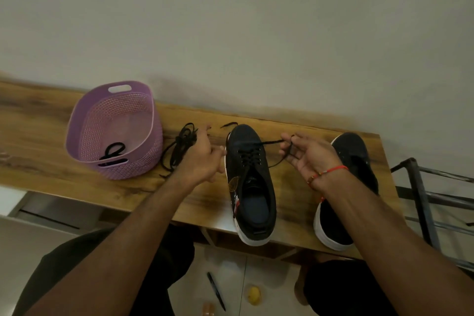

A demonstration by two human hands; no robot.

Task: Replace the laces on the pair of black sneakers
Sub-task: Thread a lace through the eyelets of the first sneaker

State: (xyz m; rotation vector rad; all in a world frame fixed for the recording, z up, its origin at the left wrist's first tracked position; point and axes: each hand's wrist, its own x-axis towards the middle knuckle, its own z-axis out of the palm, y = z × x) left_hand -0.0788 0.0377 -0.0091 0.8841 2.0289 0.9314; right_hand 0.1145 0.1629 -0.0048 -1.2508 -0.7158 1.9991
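Observation:
A black sneaker point(252, 185) with a white sole stands on the wooden table point(46, 136), toe toward the wall, partly laced with a black lace point(250, 155). My right hand point(307, 155) pinches one end of that lace, drawn out to the right. My left hand point(202, 159) rests beside the shoe's left edge; whether it holds the other lace end is hidden. A loose bundle of black laces point(179, 147) lies just behind my left hand. The second black sneaker point(351, 151) lies under my right forearm.
A purple perforated basket point(84, 133) with a black lace point(114, 151) inside stands at the left. A metal rack point(423, 195) is off the table's right end. A pen point(216, 291) and a yellow object point(254, 295) lie on the floor below.

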